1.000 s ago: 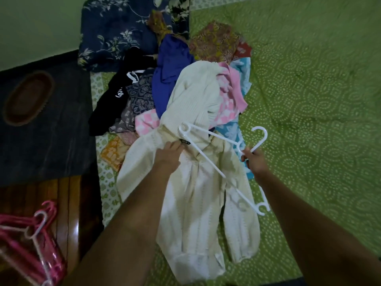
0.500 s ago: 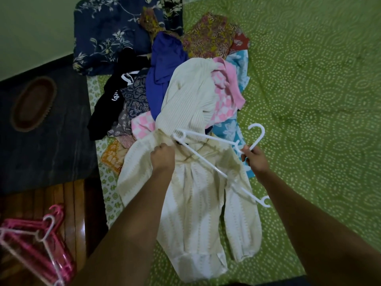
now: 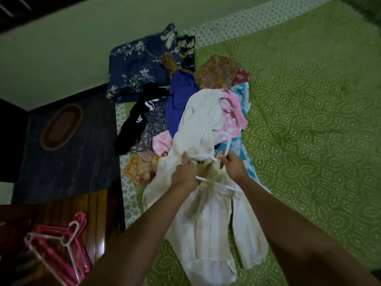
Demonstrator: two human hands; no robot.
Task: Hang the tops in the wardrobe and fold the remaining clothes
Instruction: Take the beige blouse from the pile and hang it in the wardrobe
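Compared with half a second ago, the right hand (image 3: pixel 233 165) has moved in toward the left hand (image 3: pixel 184 172), carrying the white plastic hanger (image 3: pixel 223 148) over the neckline of the cream long-sleeved patterned top (image 3: pixel 208 219); the hanger previously lay slanted out to the right of both hands.

The left hand is gripping the collar edge of the cream top, fingers curled into the fabric. The right hand is pinching the hanger just below its hook; the hook is pointing away from the person, above the right hand. One white arm is running leftward toward the left hand; lower bars are showing between and below the hands, partly blurred.

The cream top is lying on the green patterned bedsheet (image 3: pixel 309 120), long axis running from the hands back toward the person, neckline farthest.

No containers are in view. Beyond the hands, a pile of mixed clothes (image 3: pixel 185 104) is resting on the sheet. Pink plastic hangers (image 3: pixel 61 244) are lying well left of the left forearm.
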